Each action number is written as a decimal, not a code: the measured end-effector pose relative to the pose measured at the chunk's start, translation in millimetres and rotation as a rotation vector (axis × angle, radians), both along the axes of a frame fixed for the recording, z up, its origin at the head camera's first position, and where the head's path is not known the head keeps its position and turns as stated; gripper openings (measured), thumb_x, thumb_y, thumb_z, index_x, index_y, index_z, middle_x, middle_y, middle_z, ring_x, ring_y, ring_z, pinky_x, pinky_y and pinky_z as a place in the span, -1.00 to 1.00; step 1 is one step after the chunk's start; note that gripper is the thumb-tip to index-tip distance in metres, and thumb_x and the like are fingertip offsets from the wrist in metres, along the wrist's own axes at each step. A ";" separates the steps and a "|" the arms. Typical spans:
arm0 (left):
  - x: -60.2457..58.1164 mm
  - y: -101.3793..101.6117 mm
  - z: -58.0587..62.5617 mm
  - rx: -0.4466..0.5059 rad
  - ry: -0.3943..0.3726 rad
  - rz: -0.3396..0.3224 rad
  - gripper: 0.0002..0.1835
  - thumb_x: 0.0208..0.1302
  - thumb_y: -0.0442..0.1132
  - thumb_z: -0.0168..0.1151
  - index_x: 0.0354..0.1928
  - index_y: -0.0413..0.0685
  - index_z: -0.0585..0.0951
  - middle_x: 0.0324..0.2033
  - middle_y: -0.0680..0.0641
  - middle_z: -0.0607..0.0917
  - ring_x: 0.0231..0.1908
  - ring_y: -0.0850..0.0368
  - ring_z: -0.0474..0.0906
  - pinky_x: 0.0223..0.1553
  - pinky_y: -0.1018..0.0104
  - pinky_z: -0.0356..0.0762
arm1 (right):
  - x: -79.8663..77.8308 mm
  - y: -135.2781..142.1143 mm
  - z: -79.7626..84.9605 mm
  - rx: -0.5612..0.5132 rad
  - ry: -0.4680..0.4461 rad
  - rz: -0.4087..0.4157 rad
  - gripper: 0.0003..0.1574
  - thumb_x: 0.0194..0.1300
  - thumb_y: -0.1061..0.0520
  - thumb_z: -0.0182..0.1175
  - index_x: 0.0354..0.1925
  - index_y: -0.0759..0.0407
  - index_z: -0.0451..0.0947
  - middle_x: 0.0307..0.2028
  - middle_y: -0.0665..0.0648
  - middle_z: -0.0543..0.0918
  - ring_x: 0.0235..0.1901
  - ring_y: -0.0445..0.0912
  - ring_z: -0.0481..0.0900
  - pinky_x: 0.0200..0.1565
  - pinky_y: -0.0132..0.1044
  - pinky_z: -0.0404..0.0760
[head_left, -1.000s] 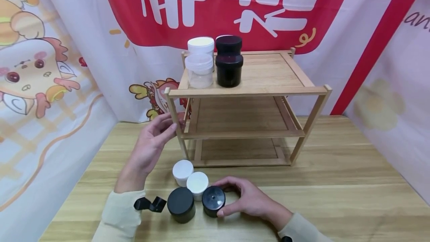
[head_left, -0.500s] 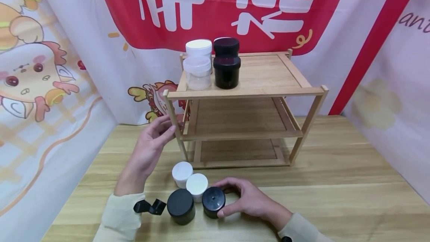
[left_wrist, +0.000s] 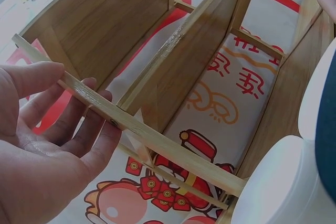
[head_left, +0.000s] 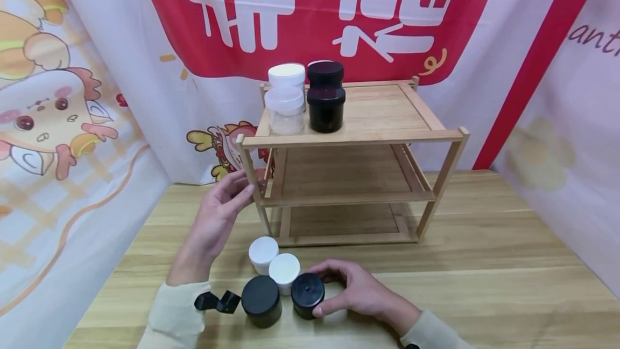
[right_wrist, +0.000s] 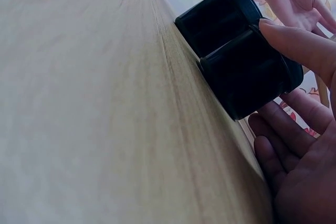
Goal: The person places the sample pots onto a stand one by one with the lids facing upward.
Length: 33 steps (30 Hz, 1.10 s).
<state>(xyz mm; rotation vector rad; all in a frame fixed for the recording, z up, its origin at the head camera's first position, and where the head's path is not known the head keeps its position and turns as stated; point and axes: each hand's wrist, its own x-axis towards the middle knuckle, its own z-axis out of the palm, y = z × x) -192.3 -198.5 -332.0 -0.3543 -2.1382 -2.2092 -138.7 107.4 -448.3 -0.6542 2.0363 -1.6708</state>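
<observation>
My left hand (head_left: 213,220) grips the front left post of a three-tier wooden rack (head_left: 358,198); in the left wrist view the thumb lies on one side of the post (left_wrist: 97,98) and the fingers bend behind it. On the table, the thumb and fingers of my right hand (head_left: 356,290) hold a small black jar (head_left: 308,291) with a shiny lid. A wider black jar (head_left: 261,296) with a matte lid stands to its left. Behind these two are a pair of white jars, one nearer (head_left: 284,268) and one farther (head_left: 263,251).
On the rack's top shelf, toward the left, stand a clear jar (head_left: 284,112), a white jar (head_left: 287,75) and two black jars, the front one (head_left: 326,111) partly covering the rear one (head_left: 325,72). Another white lid shows behind them. Printed curtains (head_left: 97,26) enclose the wooden table (head_left: 484,263).
The head view has tilted up slightly, so the rack and jars sit lower in it. Both hands keep their places on the post and the small black jar.
</observation>
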 end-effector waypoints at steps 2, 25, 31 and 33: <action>0.1 -0.3 0.1 -0.001 -0.001 0.002 -0.57 0.63 -0.22 0.21 0.44 0.06 0.51 0.21 0.07 0.69 0.28 0.13 0.61 0.39 0.27 0.54 | -0.4 -0.1 -0.1 0.003 0.006 0.003 -0.22 0.05 0.13 0.71 0.25 -0.03 0.69 0.14 0.03 0.79 0.19 -0.08 0.67 0.32 -0.37 0.51; 0.8 -1.2 -0.4 -0.003 0.018 -0.006 -0.56 0.63 -0.20 0.21 0.46 0.06 0.52 0.21 0.04 0.70 0.28 0.15 0.60 0.37 0.32 0.56 | -11.6 22.9 33.9 -0.092 0.037 -0.024 -0.18 0.12 0.24 0.63 0.34 0.17 0.59 0.18 0.31 0.67 0.04 0.08 0.77 0.18 -0.30 0.74; 1.5 0.8 0.8 -0.002 0.016 0.003 -0.58 0.63 -0.21 0.21 0.44 0.07 0.53 0.22 0.03 0.70 0.28 0.14 0.61 0.38 0.29 0.56 | -12.1 32.9 49.1 -0.078 0.068 -0.073 -0.21 0.16 0.20 0.63 0.33 0.12 0.60 0.23 0.28 0.69 0.04 0.15 0.77 0.12 -0.25 0.75; 1.6 1.4 1.1 -0.002 0.012 0.006 -0.58 0.63 -0.21 0.21 0.43 0.07 0.53 0.22 0.02 0.70 0.28 0.14 0.61 0.38 0.28 0.55 | -12.1 35.5 52.6 -0.075 0.090 -0.085 -0.23 0.17 0.19 0.62 0.33 0.10 0.60 0.24 0.25 0.71 0.05 0.13 0.77 0.13 -0.21 0.75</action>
